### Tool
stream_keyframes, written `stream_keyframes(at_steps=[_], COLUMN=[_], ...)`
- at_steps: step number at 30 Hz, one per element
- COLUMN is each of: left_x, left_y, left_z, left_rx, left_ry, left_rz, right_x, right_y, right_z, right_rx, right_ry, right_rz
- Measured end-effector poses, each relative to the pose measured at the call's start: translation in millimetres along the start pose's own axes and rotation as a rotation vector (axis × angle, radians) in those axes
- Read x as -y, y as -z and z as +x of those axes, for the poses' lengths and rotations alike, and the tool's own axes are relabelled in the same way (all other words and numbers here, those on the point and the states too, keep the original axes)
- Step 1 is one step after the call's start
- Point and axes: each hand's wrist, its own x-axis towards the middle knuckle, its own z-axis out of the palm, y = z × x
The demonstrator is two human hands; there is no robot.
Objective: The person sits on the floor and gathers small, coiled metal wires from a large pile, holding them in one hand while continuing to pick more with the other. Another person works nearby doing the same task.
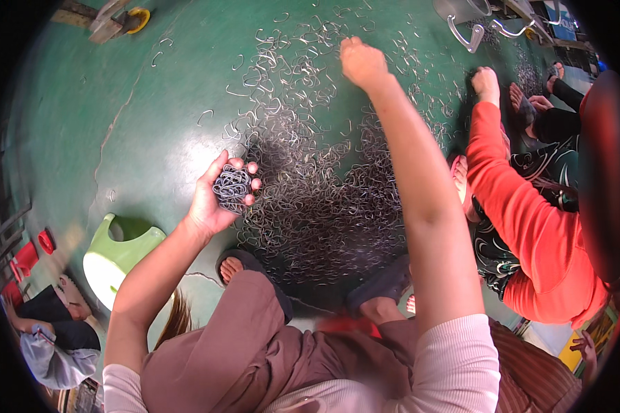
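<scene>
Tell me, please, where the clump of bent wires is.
In the head view, the clump sits in the left hand, by the left edge of the scattered wires.

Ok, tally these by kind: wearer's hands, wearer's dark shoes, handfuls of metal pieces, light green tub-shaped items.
Wearer's hands (left hand, right hand): 2
Dark shoes: 2
Handful of metal pieces: 1
Light green tub-shaped item: 1
Total: 6

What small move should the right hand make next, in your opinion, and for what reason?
Perhaps bring the right hand toward the left hand. The right hand is curled closed over the scattered bent wire pieces, and the left hand, palm up, cups a bunch of similar wires. Whether the right hand holds any is hidden.
</scene>
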Motion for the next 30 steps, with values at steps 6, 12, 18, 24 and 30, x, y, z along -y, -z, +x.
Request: stream_keyframes(at_steps=[6,12,18,24,30], left_x=[-1.3,10.7,4.5,17.0,12.8], left_y=[10.3,2.6,-1.0,-11.7,-3.6], left_z=[5.4,12.7,5.8,-0.6,-7.1], left_rx=[0.037,0.064,-0.002,0.025,0.011], left_ry=[-0.015,-0.036,0.025,0.049,0.039], left_rz=[0.019,-0.020,0.039,-0.002,-0.039], right_x=[119.2,181.4,135.0,-55.7,-60.0], right_y=[68.0,97.2,100.4,27.6,15.7], right_z=[-105.1,-170.0,-152.2,-59.5,-37.1], right_rx=[-0.090,-0.106,-0.037,-0.043,0.195], right_ry=[0.375,0.406,0.183,-0.754,-0.936], right_rz=[0.690,0.552,0.969,0.513,0.385])
